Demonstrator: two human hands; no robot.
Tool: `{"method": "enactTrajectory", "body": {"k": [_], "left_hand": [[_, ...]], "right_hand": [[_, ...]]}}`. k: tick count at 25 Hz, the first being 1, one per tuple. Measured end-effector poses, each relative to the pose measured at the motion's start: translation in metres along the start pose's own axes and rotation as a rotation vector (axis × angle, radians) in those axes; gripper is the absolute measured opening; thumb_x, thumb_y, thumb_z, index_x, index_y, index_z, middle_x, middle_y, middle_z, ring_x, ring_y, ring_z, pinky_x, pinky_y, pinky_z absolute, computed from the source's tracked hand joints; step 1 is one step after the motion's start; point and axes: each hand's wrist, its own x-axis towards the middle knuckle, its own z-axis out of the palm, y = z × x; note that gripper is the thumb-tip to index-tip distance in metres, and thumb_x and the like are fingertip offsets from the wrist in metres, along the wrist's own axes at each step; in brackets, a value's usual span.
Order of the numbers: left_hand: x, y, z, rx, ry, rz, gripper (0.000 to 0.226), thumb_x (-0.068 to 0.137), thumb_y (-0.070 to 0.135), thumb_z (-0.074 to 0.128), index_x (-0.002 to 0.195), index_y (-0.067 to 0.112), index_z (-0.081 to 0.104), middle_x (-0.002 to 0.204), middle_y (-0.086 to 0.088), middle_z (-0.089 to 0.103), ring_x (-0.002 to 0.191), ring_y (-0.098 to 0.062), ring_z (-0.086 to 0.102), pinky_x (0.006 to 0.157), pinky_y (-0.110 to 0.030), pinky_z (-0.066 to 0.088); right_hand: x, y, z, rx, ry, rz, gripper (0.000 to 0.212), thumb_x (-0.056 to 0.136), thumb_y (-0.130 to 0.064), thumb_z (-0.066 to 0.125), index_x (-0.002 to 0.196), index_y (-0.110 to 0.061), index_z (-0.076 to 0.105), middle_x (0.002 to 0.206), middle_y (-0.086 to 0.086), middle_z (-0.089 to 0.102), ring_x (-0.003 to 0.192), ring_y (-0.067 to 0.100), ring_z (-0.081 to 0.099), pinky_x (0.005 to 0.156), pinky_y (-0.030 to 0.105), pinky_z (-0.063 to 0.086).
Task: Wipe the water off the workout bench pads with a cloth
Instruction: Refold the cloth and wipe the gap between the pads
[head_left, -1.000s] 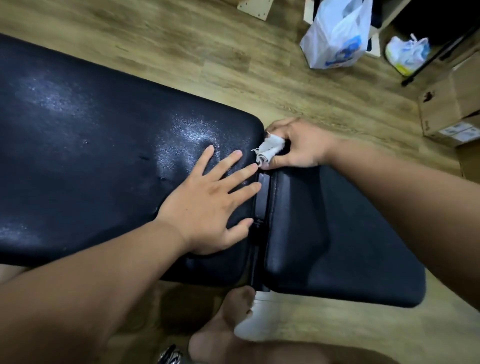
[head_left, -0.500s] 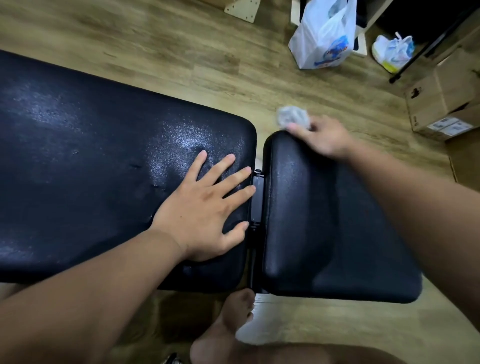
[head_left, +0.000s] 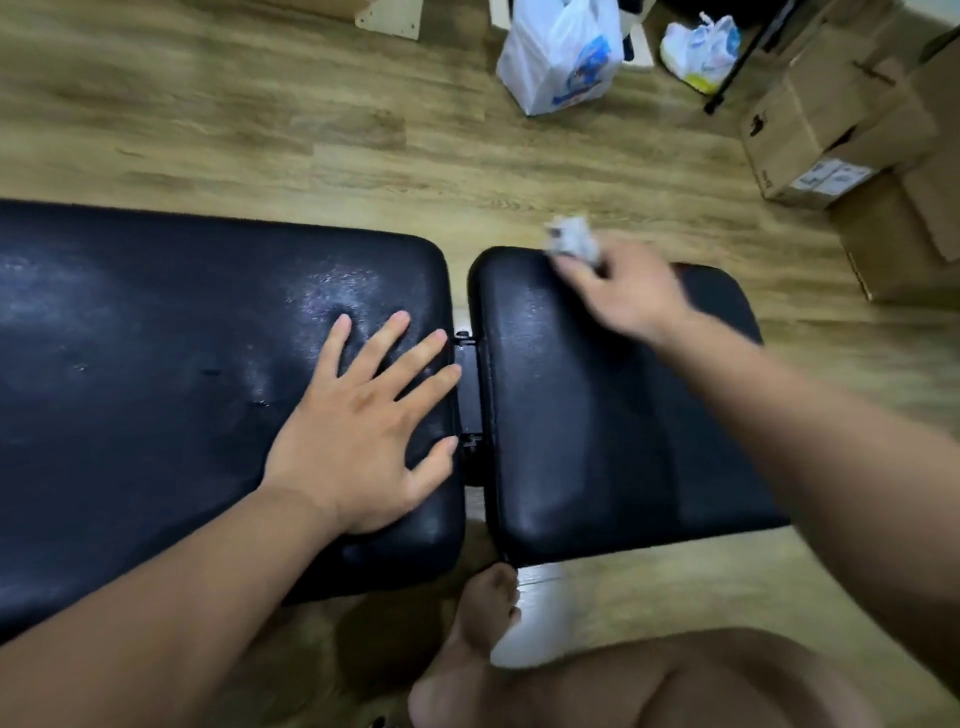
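Pressing flat and splayed, the left hand (head_left: 363, 421) braced the long black vinyl pad (head_left: 156, 389) near its right end; the right hand (head_left: 628, 301) pinched a crumpled white cloth (head_left: 571, 241) at the far edge of the short black pad (head_left: 597, 441), which ran nearward from it.

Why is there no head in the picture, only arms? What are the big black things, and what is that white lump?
The camera sits on the person's head and looks down, so their face never shows. The black things are two bench cushions with a gap between them: a long pad and a short pad. The left hand lies flat on the long pad, beside shiny wet speckles. The right hand, a bit blurred, pinches the white lump, a crumpled cloth, at the short pad's far edge. A bare foot pokes out below. On the wooden floor behind are a plastic bag and cardboard boxes.
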Motion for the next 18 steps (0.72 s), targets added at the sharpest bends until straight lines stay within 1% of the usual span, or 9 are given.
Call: {"method": "enactTrajectory", "body": {"k": [3, 5, 6, 8, 9, 11, 13, 16, 18], "left_hand": [[-0.001, 0.000, 0.000, 0.018, 0.015, 0.007, 0.065, 0.087, 0.060, 0.036, 0.140, 0.027, 0.052, 0.154, 0.001, 0.040, 0.147, -0.028, 0.025, 0.116, -0.060, 0.017], [-0.001, 0.001, 0.000, 0.021, 0.029, 0.005, 0.064, 0.087, 0.060, 0.037, 0.140, 0.027, 0.052, 0.153, 0.000, 0.041, 0.147, -0.027, 0.026, 0.116, -0.060, 0.018], [0.000, 0.002, 0.000, 0.018, 0.034, 0.006, 0.063, 0.087, 0.059, 0.037, 0.139, 0.027, 0.053, 0.153, 0.000, 0.041, 0.147, -0.028, 0.026, 0.116, -0.060, 0.019], [0.001, 0.001, 0.001, 0.003, 0.050, 0.019, 0.063, 0.086, 0.058, 0.038, 0.138, 0.026, 0.054, 0.152, -0.001, 0.043, 0.146, -0.029, 0.027, 0.116, -0.061, 0.018], [0.001, 0.000, 0.002, 0.000, 0.061, 0.021, 0.063, 0.086, 0.058, 0.038, 0.138, 0.025, 0.054, 0.152, -0.002, 0.043, 0.146, -0.029, 0.028, 0.116, -0.061, 0.018], [-0.001, 0.001, 0.003, 0.000, 0.073, 0.019, 0.064, 0.086, 0.057, 0.038, 0.137, 0.024, 0.055, 0.151, -0.002, 0.044, 0.146, -0.030, 0.028, 0.115, -0.061, 0.019], [0.000, 0.001, 0.003, 0.007, 0.086, 0.020, 0.064, 0.086, 0.058, 0.037, 0.138, 0.024, 0.055, 0.151, -0.003, 0.044, 0.146, -0.030, 0.028, 0.115, -0.061, 0.019], [0.003, 0.001, 0.001, 0.008, 0.063, 0.035, 0.066, 0.086, 0.058, 0.035, 0.139, 0.023, 0.053, 0.152, -0.004, 0.042, 0.146, -0.031, 0.027, 0.116, -0.061, 0.016], [0.001, 0.001, 0.002, 0.009, 0.075, 0.017, 0.067, 0.086, 0.059, 0.034, 0.140, 0.022, 0.052, 0.153, -0.005, 0.042, 0.146, -0.032, 0.026, 0.116, -0.061, 0.014]], "right_hand": [[-0.034, -0.036, 0.022, -0.085, 0.034, -0.361, 0.047, 0.092, -0.054, 0.045, 0.119, -0.023, 0.067, 0.133, 0.001, 0.060, 0.123, 0.023, 0.054, 0.110, 0.039, 0.029], [-0.028, 0.020, 0.004, -0.182, 0.046, -0.169, 0.044, 0.095, -0.052, 0.042, 0.128, -0.028, 0.061, 0.142, -0.001, 0.052, 0.131, 0.021, 0.047, 0.117, 0.048, 0.020], [-0.021, 0.058, -0.010, -0.185, 0.041, 0.033, 0.043, 0.096, -0.051, 0.042, 0.126, -0.026, 0.061, 0.140, 0.004, 0.054, 0.128, 0.026, 0.049, 0.114, 0.048, 0.027], [-0.016, 0.124, -0.035, -0.046, 0.025, 0.394, 0.045, 0.096, -0.051, 0.044, 0.119, -0.018, 0.064, 0.124, 0.011, 0.064, 0.113, 0.032, 0.058, 0.096, 0.039, 0.044], [-0.019, 0.145, -0.041, 0.104, 0.047, 0.480, 0.043, 0.096, -0.050, 0.047, 0.115, -0.016, 0.065, 0.114, 0.010, 0.066, 0.105, 0.031, 0.060, 0.087, 0.036, 0.046], [-0.041, 0.159, -0.045, 0.491, 0.114, 0.588, 0.032, 0.095, -0.045, 0.054, 0.100, -0.016, 0.065, 0.094, 0.004, 0.063, 0.084, 0.023, 0.059, 0.069, 0.031, 0.045], [-0.070, 0.162, -0.041, 0.769, 0.149, 0.664, 0.021, 0.095, -0.040, 0.056, 0.096, -0.019, 0.062, 0.086, 0.001, 0.058, 0.073, 0.015, 0.054, 0.062, 0.025, 0.043], [-0.131, 0.166, -0.033, 0.799, 0.095, 0.737, 0.024, 0.098, -0.036, 0.053, 0.111, -0.017, 0.061, 0.098, 0.006, 0.062, 0.083, 0.019, 0.059, 0.070, 0.030, 0.049], [-0.170, 0.161, -0.027, 0.815, 0.164, 0.777, 0.022, 0.099, -0.034, 0.052, 0.108, -0.017, 0.063, 0.099, 0.007, 0.063, 0.084, 0.021, 0.061, 0.072, 0.033, 0.050]]}}
